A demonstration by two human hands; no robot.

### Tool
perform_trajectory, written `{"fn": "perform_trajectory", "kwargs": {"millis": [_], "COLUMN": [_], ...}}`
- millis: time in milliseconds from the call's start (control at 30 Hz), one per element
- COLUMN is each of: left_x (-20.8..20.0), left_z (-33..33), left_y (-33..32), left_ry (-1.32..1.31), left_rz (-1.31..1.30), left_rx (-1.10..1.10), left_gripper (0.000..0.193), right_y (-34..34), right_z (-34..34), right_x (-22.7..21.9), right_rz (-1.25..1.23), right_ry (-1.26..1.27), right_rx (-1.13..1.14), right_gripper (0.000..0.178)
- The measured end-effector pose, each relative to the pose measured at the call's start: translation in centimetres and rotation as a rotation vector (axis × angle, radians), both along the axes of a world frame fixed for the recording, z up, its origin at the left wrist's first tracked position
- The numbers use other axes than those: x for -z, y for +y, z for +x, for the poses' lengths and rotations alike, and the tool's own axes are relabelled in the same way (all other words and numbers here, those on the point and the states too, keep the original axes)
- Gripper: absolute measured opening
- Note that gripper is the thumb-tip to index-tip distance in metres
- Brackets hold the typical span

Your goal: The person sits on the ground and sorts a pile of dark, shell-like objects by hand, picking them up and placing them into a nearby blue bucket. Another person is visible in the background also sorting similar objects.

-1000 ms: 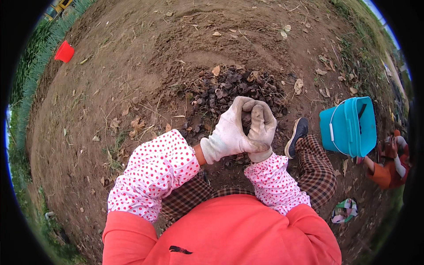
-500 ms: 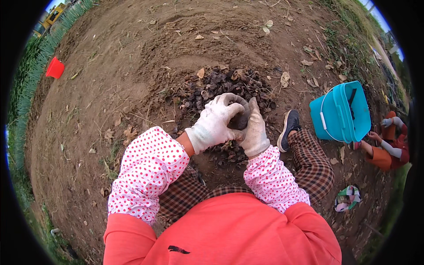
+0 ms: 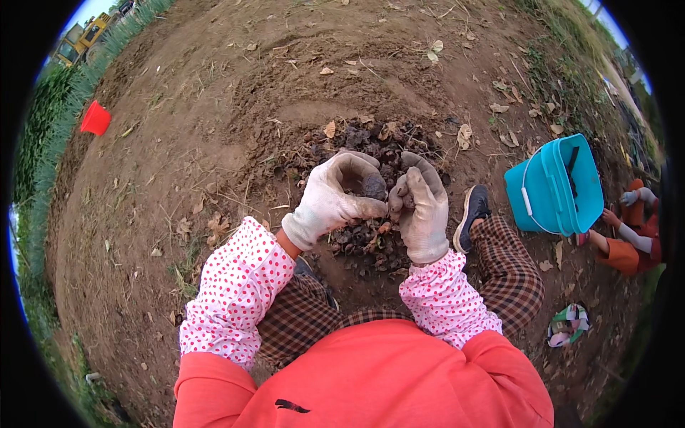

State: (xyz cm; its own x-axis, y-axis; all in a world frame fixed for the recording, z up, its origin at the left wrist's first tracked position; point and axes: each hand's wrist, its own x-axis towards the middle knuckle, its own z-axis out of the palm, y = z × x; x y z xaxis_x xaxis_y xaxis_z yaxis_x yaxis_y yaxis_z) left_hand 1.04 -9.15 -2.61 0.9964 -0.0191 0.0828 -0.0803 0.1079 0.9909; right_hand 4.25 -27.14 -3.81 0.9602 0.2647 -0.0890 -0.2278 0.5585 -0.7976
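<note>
Both of my hands wear pale, soiled work gloves and are over a pile of dark, shrivelled husks (image 3: pixel 367 239) on the soil. My left hand (image 3: pixel 330 196) curls round a dark, rounded, nut-like lump (image 3: pixel 374 187), held at its fingertips. Close beside it on the right, my right hand (image 3: pixel 422 214) is closed with its fingers bent inward. Something dark shows among those fingers, too small to name. A narrow gap separates the lump from the right fingers.
A teal bucket (image 3: pixel 531 187) with a white-gripped handle stands at right, near my shoe (image 3: pixel 472 214). Beyond it sits another person (image 3: pixel 631 235). A patterned bag (image 3: pixel 569 325) lies lower right. At far left are a red bucket (image 3: pixel 95 118) and a yellow machine (image 3: pixel 82 37).
My hands have moved slightly apart from being pressed together. The dark lump now shows plainly in my left hand, and my right fingers have curled inward. The whole view has shifted a little.
</note>
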Motion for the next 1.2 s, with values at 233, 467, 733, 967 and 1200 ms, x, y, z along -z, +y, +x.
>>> {"fn": "perform_trajectory", "kwargs": {"millis": [233,467,733,967,1200], "left_x": [-0.9,-0.3,-1.6,2.1,0.7], "left_z": [-0.8,-1.3,-1.6,-1.5,-2.6], "left_y": [-0.7,0.0,-0.4,-2.4,-3.3], "left_ry": [-0.002,-0.160,-0.086,-0.049,-0.004], "left_rz": [0.442,0.757,0.536,0.491,0.480], "left_rx": [-0.088,0.033,0.039,0.047,-0.071], "left_gripper": [0.058,0.058,0.093,0.134,0.102], "right_y": [0.4,1.3,1.0,1.5,2.0], "right_z": [-0.6,-2.1,-1.1,-1.9,-3.6], "right_x": [-1.4,-0.5,0.8,2.5,1.3], "right_rz": [0.112,0.079,-0.044,-0.046,-0.025], "right_ry": [-0.036,0.051,0.154,0.142,0.115], "right_rx": [-0.037,-0.345,-0.115,-0.141,-0.151], "right_gripper": [0.046,0.053,0.052,0.048,0.048]}}
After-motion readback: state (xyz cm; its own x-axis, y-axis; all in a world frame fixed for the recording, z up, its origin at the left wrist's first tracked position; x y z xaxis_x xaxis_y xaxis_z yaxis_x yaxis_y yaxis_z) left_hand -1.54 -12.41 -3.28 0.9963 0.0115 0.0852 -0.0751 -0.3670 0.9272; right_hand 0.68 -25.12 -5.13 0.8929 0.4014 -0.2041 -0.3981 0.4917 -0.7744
